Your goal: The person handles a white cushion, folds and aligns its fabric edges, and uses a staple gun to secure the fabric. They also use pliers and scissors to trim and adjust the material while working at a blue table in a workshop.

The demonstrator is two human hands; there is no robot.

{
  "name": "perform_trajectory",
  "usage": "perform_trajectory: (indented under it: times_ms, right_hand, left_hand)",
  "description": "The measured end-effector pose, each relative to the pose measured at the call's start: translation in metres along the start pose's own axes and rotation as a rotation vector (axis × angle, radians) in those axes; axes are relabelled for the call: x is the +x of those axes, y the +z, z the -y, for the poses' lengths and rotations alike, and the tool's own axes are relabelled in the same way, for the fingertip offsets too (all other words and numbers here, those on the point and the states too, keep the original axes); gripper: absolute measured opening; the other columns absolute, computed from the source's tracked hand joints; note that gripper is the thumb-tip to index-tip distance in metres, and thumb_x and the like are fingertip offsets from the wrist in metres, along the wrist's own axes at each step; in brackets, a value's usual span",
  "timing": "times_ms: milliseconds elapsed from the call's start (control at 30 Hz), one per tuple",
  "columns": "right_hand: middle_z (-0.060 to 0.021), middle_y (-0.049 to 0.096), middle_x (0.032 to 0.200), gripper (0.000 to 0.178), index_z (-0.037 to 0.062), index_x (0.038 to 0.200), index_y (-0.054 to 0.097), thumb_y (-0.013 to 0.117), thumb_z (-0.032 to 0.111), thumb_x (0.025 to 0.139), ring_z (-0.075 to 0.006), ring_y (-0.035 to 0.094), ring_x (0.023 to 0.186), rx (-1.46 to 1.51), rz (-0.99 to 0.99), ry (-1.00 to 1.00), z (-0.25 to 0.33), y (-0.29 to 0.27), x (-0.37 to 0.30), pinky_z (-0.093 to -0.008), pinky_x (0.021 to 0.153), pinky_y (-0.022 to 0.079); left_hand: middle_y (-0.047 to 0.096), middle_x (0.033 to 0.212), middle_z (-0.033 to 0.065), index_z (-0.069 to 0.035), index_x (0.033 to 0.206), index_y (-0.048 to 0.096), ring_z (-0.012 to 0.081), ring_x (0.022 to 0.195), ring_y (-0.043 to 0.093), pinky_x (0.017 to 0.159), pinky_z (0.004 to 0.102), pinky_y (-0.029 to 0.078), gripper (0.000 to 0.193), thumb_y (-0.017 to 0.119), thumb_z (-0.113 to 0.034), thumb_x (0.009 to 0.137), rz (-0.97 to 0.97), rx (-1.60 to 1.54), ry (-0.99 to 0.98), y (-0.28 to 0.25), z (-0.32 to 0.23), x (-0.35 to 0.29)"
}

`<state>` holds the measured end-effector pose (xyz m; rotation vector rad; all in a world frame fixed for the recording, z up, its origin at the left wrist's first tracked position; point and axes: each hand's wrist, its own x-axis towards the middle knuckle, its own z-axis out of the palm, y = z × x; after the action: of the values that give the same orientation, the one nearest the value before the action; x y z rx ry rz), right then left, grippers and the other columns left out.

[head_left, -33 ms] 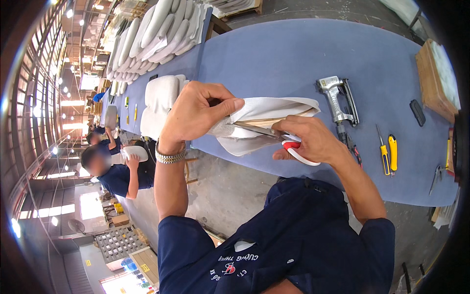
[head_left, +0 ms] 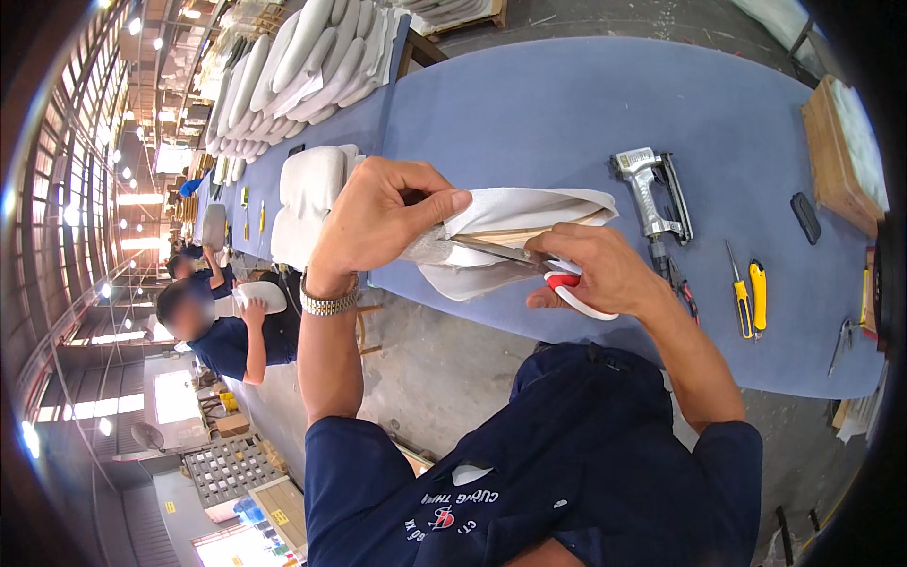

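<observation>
My left hand [head_left: 383, 215] pinches the edge of light grey fabric on an upholstered pad [head_left: 524, 210], close to the left end of its gap. A strip of bare wood [head_left: 510, 234] shows between the fabric edges. Scissors [head_left: 573, 295] with red and white handles are gripped in my right hand [head_left: 600, 265]. Their blades point left into the gap, toward my left thumb, and lie along the fabric. How far the blades are apart is hard to make out. A loose fabric flap [head_left: 472, 282] hangs below them.
On the blue-covered table [head_left: 510, 104] lie a staple gun [head_left: 650, 194] with its hose, a screwdriver [head_left: 742, 300], a yellow utility knife [head_left: 759, 298] and a black object [head_left: 805, 217]. Grey pads [head_left: 307, 57] are piled far left, and more pads [head_left: 307, 194] sit beside my left hand. Co-workers [head_left: 222, 331] stand left.
</observation>
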<state>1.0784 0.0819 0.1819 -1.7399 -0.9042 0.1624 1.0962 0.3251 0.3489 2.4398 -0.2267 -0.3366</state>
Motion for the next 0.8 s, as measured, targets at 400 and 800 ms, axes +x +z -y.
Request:
perform_trajectory:
  times_ms: [400,800]
  right_hand:
    - [-0.0100,0.071,0.092,0.056,0.0075,0.108,0.070,0.091,0.045,0.072,-0.0330,0.068,0.080,-0.122,-0.057,-0.033,0.002,0.002,0.014,-0.0415,0.072,0.054]
    - [-0.0120,0.070,0.082,0.047,0.0039,0.097,0.069,0.092,0.037,0.073,-0.0339,0.068,0.075,-0.018,-0.064,-0.098,-0.002,0.006,0.019,-0.0403,0.069,0.052]
  left_hand:
    - [0.066,0.064,0.0032,0.005,0.086,0.077,0.0058,0.059,0.052,0.052,0.0272,0.042,0.028,0.079,-0.023,0.092,-0.005,0.061,-0.013,-0.006,0.000,0.008]
    - [0.066,0.066,0.0004,0.005,0.087,0.076,0.0051,0.061,0.053,0.053,0.0257,0.043,0.030,0.077,-0.024,0.094,-0.012,0.037,-0.051,-0.011,-0.007,0.014]
